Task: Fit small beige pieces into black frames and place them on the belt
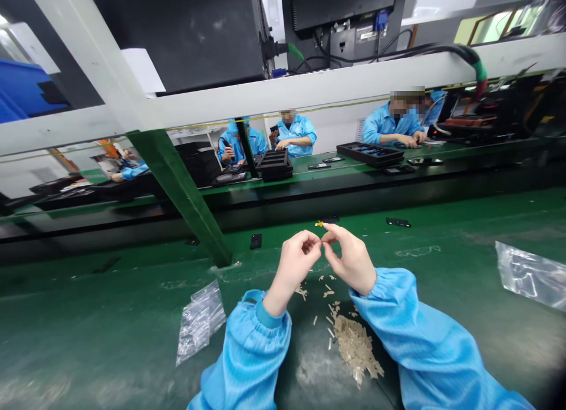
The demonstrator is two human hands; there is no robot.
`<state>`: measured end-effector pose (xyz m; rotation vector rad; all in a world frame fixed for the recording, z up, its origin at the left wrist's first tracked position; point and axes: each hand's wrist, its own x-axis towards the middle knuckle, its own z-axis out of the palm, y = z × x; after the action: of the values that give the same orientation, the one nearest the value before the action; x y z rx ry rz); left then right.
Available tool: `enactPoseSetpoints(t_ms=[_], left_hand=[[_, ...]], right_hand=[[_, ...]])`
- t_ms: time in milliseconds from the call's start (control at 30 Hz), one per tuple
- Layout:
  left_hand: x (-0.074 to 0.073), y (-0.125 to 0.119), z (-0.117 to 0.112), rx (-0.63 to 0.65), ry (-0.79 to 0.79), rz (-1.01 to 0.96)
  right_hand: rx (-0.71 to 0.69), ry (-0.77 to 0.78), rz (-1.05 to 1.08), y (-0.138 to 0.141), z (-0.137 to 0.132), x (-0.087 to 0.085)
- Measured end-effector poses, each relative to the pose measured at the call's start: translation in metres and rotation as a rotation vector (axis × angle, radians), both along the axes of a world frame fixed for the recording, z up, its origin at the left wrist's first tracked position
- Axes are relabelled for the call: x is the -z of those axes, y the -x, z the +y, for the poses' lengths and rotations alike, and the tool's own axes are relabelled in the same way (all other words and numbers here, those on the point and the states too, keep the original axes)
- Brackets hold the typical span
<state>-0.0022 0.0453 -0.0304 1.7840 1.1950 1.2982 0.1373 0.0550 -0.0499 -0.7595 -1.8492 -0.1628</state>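
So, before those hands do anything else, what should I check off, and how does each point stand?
1. Left hand and right hand close together: ok.
2. Something held between their fingertips: cannot tell, too small.
3. Yellow item free of the right hand: cannot tell, they overlap in view.
4. Small pale pieces all in the pile: not ok, several lie scattered.
5. Right-hand plastic bag clear of the right sleeve: ok.
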Motion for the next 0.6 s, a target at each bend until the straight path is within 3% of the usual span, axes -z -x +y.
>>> enactPoseSetpoints(t_ms=[367, 600], left_hand=[[-0.003, 0.003, -0.002, 0.019, -0.033, 0.074], [-0.006, 0.012, 0.001, 0.081, -0.085, 0.044]], right_hand=[[0.029, -0.005, 0.043, -0.002, -0.002, -0.003], [-0.038, 0.112, 0.090, -0.006, -0.007, -0.011]])
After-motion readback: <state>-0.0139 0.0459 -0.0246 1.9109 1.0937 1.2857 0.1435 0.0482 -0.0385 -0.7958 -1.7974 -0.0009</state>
